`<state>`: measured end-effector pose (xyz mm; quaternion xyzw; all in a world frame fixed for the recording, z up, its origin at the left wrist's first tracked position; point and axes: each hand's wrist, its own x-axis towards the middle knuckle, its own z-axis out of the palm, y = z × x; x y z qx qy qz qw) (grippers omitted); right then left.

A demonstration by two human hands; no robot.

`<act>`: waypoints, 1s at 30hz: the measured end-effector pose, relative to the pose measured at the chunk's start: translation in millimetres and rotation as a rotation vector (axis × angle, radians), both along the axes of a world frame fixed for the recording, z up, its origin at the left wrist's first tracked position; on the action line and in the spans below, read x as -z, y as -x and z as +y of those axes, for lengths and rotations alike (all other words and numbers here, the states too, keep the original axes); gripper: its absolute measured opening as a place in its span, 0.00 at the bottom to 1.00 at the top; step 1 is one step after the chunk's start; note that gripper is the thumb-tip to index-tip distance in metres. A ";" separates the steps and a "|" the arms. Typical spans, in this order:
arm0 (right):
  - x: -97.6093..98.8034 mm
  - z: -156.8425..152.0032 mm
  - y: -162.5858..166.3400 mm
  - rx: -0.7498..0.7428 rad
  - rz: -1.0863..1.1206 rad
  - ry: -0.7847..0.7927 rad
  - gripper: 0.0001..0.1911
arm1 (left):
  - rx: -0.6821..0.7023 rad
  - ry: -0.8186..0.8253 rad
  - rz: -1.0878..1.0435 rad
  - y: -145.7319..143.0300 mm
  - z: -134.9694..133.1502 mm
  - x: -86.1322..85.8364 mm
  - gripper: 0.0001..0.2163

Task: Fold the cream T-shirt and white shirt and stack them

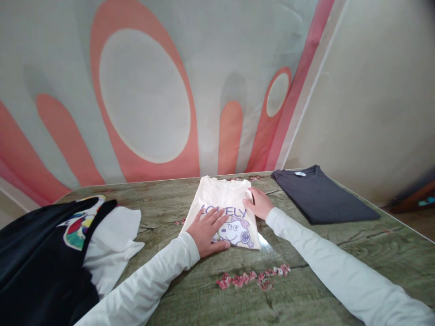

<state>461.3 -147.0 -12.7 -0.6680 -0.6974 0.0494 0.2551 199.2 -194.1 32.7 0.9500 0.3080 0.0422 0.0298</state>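
Observation:
A folded cream T-shirt (210, 190) lies in the middle of the table, its neckline toward the far edge. It bears the purple word "LOVELY" and a cartoon dog with a pink bow. My left hand (209, 231) rests flat over the left part of the print, fingers spread. At the shirt's right edge, my right hand (260, 203) touches the fabric with thumb and forefinger apart; its other fingers are partly hidden.
A folded dark grey T-shirt (322, 197) lies at the right. On the left is a loose heap with a black garment (44, 253) and a white garment (115, 240). The wood-patterned table (190, 294) meets a patterned pink-and-grey backdrop (207, 90).

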 end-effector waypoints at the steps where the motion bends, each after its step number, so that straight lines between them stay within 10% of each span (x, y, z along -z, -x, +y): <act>1: 0.2 8.3 -1.0 0.019 0.070 -0.012 0.29 | 0.001 0.004 -0.001 0.1 0.0 0.1 0.34; 9: -8.8 81.5 -18.9 0.263 0.378 0.184 0.27 | -0.045 -0.038 0.011 -0.9 -1.3 8.1 0.35; 19: -17.6 88.3 -35.2 0.189 0.474 0.530 0.18 | -0.064 -0.027 -0.020 0.0 -2.2 12.0 0.35; 30: 12.9 124.7 -4.3 0.142 0.532 0.120 0.23 | -0.175 0.014 -0.073 -4.5 -11.9 11.0 0.29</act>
